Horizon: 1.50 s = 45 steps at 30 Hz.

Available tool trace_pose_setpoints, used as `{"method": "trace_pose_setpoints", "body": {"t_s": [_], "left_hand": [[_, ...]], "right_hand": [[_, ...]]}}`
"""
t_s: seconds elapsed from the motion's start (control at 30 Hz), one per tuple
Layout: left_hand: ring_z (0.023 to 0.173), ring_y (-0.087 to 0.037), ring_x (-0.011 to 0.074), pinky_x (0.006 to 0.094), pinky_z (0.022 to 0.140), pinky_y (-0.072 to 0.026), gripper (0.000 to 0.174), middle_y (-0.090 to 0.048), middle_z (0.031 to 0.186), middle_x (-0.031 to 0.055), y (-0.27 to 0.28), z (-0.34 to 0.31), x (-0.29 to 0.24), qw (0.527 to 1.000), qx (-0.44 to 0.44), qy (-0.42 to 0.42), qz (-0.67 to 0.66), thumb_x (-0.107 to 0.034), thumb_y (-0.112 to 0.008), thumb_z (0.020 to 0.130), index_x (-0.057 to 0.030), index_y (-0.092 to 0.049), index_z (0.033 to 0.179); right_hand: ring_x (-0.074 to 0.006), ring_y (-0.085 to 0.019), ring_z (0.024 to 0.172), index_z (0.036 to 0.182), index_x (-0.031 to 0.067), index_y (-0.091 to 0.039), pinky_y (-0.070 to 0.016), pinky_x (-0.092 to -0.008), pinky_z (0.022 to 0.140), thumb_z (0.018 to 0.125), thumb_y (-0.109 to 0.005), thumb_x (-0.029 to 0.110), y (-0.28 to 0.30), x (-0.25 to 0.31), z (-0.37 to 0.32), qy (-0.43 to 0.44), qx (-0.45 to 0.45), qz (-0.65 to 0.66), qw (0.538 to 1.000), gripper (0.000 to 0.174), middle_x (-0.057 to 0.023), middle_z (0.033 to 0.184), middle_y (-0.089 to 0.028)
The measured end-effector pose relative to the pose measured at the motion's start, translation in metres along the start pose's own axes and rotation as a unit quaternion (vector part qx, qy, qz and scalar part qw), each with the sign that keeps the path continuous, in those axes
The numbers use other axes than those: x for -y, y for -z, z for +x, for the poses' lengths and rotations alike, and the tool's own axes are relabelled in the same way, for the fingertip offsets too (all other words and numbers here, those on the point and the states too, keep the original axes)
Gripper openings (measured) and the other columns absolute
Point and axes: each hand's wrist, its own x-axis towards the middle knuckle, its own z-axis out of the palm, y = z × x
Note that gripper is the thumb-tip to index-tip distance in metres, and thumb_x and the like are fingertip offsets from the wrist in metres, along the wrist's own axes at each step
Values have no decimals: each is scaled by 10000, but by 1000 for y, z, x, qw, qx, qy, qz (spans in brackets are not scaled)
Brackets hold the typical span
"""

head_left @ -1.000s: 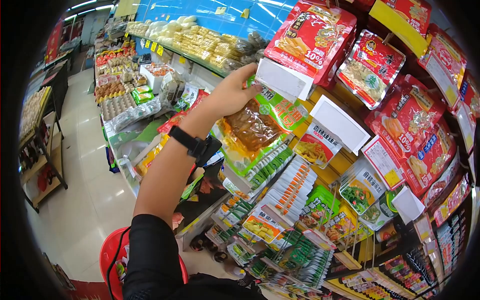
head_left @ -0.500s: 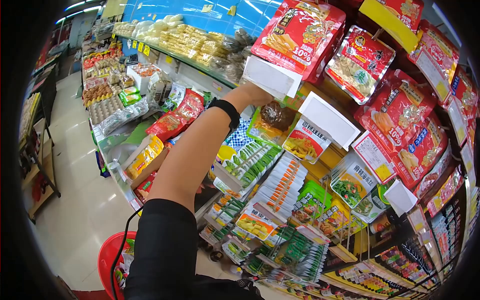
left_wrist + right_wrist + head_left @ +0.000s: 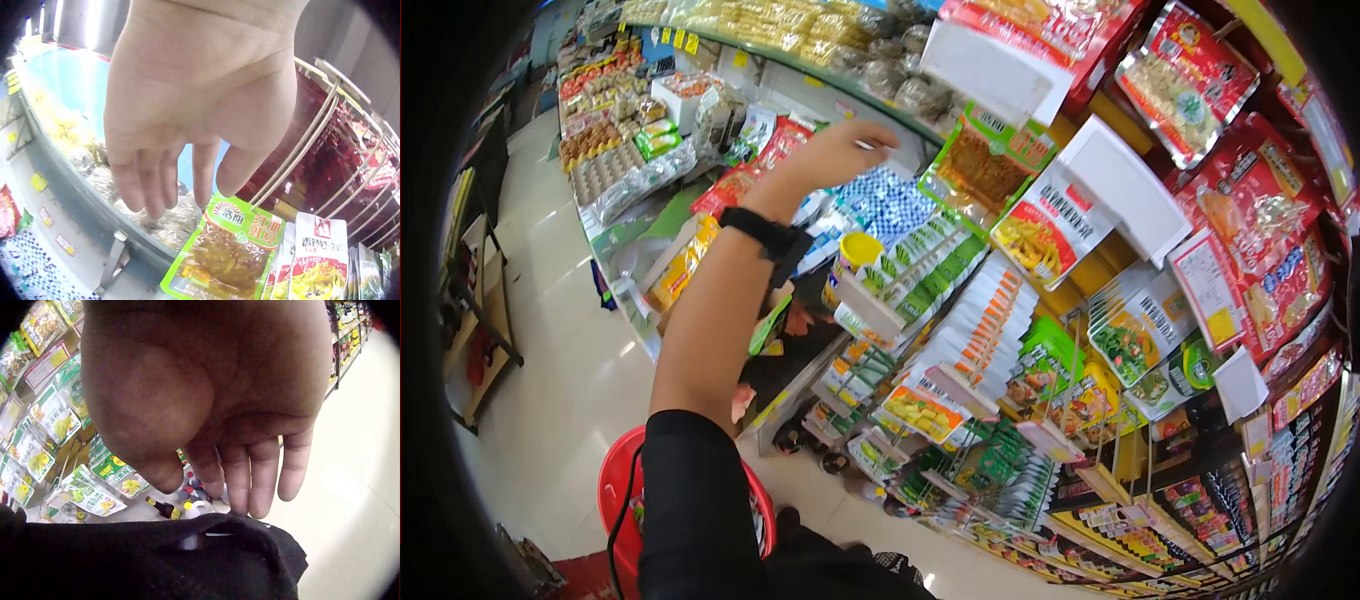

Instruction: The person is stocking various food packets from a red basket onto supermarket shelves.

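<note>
My left hand [image 3: 840, 155] is in the air left of the rack, holding nothing. Its fingers [image 3: 150, 178] hang loosely downward in the left wrist view. Nearest to it is a green-edged packet of pickled cowpeas [image 3: 985, 165], brown food showing through its window, hanging on the rack below a blank white card [image 3: 997, 72]. In the left wrist view that packet [image 3: 228, 250] is just below the thumb. My right hand [image 3: 212, 425] hangs low beside black clothing [image 3: 144, 556], fingers loose and the palm bare.
Beside the cowpeas hang white-and-red pickle packets [image 3: 1045, 230]; red packets [image 3: 1250, 210] crowd the rack's right. A glass-edged shelf with bagged goods [image 3: 800, 35] runs behind. A red basket [image 3: 615, 480] stands at lower left. Bottles [image 3: 164, 508] stand on the floor.
The left hand held the cowpea packet before the rack, then reached with it behind the white card. Now the packet hangs there and the hand has drawn back left, away from it.
</note>
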Motion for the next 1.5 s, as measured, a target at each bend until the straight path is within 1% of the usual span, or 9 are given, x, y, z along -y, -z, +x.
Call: {"method": "trace_pose_setpoints", "body": {"t_s": [0.17,0.23,0.27,0.3,0.47,0.7,1.13,1.17,1.5], "left_hand": [[850,-601,106,257,704,-468,180,-675,960,14,35,-139,2,955,-169,208,-130,-129,-594,908,-62,-677,1054],[813,-602,93,238,688,-455,172,-675,927,0,41,-210,-15,932,-231,250,-122,-158,-578,930,-87,-661,1063],[846,-609,103,256,727,-464,180,-672,940,2,44,-250,-19,922,-234,294,-95,-170,-565,936,-88,-655,1068],[880,-616,113,273,765,-473,188,-670,953,5,45,-290,-26,910,-236,335,-68,-182,-552,941,-89,-650,1072],[867,-633,137,282,748,-479,228,-664,981,22,7,-491,-88,822,-241,516,-9,-212,-559,952,-70,-642,1110],[853,-657,188,346,681,-478,253,-672,969,47,-34,-701,-146,678,-232,695,-61,-207,-578,906,-86,-602,1127],[619,-635,196,330,509,-499,420,-660,877,115,-82,-828,-64,618,-148,770,-61,-184,-634,807,2,-594,1182],[794,-667,252,419,643,-544,444,-637,1003,100,-80,-872,-31,660,-69,743,-85,-171,-645,855,-76,-526,1272],[1053,-592,258,479,831,-510,553,-565,1131,87,-91,-793,-6,506,-215,821,-152,-200,-633,885,-130,-404,1384]], "right_hand": [[-212,-609,965,1224,7,-602,-477,-350,874,1033,-433,319,-11,-107,11,-2,44,-24,999,403,-103,1081,-666],[-215,-591,853,1158,23,-628,-480,-351,782,996,-468,358,9,-45,-31,107,65,-104,987,406,-102,975,-662],[-206,-591,803,1151,29,-631,-487,-347,741,988,-459,336,0,-103,7,182,24,-71,981,388,-89,932,-660],[-177,-603,793,1161,33,-630,-496,-330,714,989,-444,304,15,-34,-34,150,68,-103,981,372,-58,925,-669],[-176,-662,929,1255,74,-582,-511,-334,771,965,-527,287,45,-112,18,16,128,87,988,365,-64,1055,-696],[-180,-657,849,1229,75,-589,-516,-325,696,959,-548,310,67,-131,16,-98,95,26,990,360,-93,1003,-694],[-184,-655,889,1249,36,-569,-507,-331,747,973,-534,356,40,-90,-31,-24,51,38,998,424,-99,1039,-689],[-184,-656,890,1250,36,-571,-507,-334,741,977,-530,347,37,-90,-35,-34,50,42,997,416,-97,1035,-689],[-183,-654,915,1270,38,-566,-502,-330,775,988,-517,320,2,-86,-78,-72,57,34,995,402,-89,1042,-690]]}}
